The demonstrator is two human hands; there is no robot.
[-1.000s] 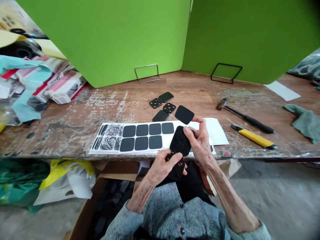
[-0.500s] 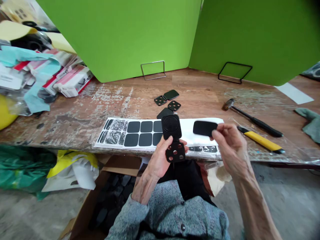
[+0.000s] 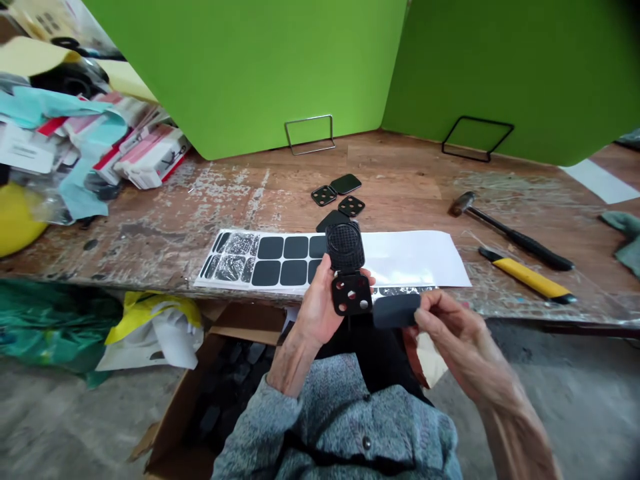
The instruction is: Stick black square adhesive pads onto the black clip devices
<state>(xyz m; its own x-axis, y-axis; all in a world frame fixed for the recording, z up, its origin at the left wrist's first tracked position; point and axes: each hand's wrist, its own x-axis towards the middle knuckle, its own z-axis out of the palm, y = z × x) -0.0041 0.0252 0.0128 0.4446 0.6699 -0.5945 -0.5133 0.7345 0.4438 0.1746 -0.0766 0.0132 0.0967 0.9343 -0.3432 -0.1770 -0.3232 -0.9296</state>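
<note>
The underside of the two-part black piece is hidden by the left hand, in which it is held with the thumb at its left edge; a few fingertips are seen past its right side, and the rest of the grip cannot be made out. Its upper half is finely ridged in a grid with a round outline, while its lower half is a flat plate pierced by round holes. A smooth, round-cornered black pad is pinched at its right end between thumb and fingers of the right hand, just beside the pierced half; the pad is slightly blurred.

Part of the glossy white sheet on the worktop is covered by the held piece, so the number of dark rounded squares on it cannot be fully counted. At its left end, wrinkled clear film is seen. Beyond it, two similar black pieces are laid, the nearer one partly hidden. A grey-green cloth is cut off at the right edge. In the shadowed cardboard box, dark pieces are hard to tell apart.
</note>
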